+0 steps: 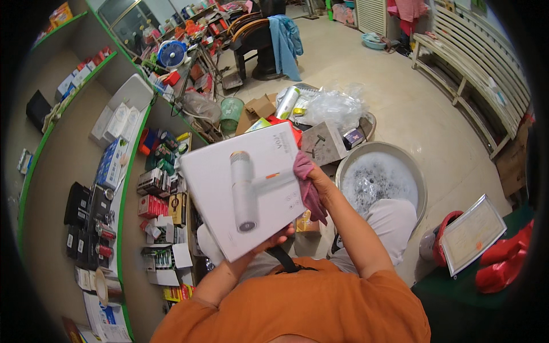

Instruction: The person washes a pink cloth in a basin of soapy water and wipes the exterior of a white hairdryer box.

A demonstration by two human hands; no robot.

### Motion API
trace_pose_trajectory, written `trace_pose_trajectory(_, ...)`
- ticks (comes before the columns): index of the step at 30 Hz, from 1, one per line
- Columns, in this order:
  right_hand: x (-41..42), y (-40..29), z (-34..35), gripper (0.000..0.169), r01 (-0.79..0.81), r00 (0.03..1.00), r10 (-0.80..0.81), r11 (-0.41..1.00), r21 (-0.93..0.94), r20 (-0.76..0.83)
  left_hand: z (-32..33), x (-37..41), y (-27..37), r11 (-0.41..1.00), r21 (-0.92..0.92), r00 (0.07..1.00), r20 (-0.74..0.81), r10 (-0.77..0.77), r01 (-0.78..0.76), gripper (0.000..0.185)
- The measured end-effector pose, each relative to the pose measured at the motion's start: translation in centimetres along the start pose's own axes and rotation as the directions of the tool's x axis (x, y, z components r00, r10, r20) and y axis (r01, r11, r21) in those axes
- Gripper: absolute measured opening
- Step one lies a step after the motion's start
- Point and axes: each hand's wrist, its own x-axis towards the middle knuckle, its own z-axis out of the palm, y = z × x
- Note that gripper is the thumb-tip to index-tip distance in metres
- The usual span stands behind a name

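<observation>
A white hair dryer box (214,180) is held up in front of my body, its large printed face with a hair dryer picture turned up towards me. My left hand (274,238) supports it from below at the near edge, its fingers partly hidden behind the box. A mauve cloth (308,188) is bunched in my right hand (319,182), pressed against the box's right edge. Beyond the box lies a grey carton (322,143) with a printed picture of a clipper or shaver. To the right stands a round metal basin (422,193) of sudsy water.
Green-edged shelves (128,193) crowded with small boxes and cans rise on my left. Clear plastic wrapping (334,107) tops a heap of packages ahead, beside a green bin (232,112). A slatted bench (476,68) lines the right wall. A framed board (474,233) leans nearby.
</observation>
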Motion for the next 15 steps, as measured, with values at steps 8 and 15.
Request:
trace_pose_trajectory(8, -1.9, 2.5, -8.5, 0.032, 0.058, 0.973, -0.010, 0.977, 0.204, -0.230, 9.1, -4.6, 5.5, 0.604, 0.697, 0.835, -0.015, 0.551, -0.386, 0.096)
trace_pose_trajectory(15, -2.1, 1.8, -9.6, 0.032, -0.001, 0.970, 0.013, 0.999, 0.050, -0.244, 9.6, -1.2, 4.5, 0.378, 0.924, 0.665, -0.244, 0.706, -0.062, 0.074)
